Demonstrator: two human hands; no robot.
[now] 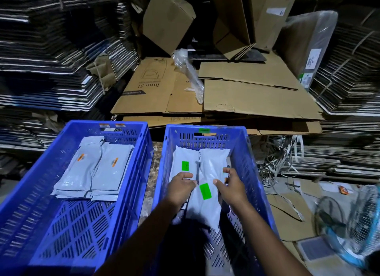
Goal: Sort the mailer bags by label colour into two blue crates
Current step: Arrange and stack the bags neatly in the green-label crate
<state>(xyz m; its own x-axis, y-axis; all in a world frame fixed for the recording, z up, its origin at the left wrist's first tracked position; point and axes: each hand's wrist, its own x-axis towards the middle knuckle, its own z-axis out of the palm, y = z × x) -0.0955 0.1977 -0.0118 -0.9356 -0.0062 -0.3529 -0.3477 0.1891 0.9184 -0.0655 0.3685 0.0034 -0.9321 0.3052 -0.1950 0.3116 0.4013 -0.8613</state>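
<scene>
Both hands are inside the right crate (249, 152), where the left hand (181, 187) and the right hand (231, 186) each grasp a side edge of a grey mailer bag (202, 211) with a green label (205, 191), fingers curled round it. It lies over other green-labelled bags (185, 162) at the far end of that crate. The left crate (131, 162), just beside it, holds grey bags with orange labels (102, 168), and flattened cardboard (226, 94) is piled behind both crates.
</scene>
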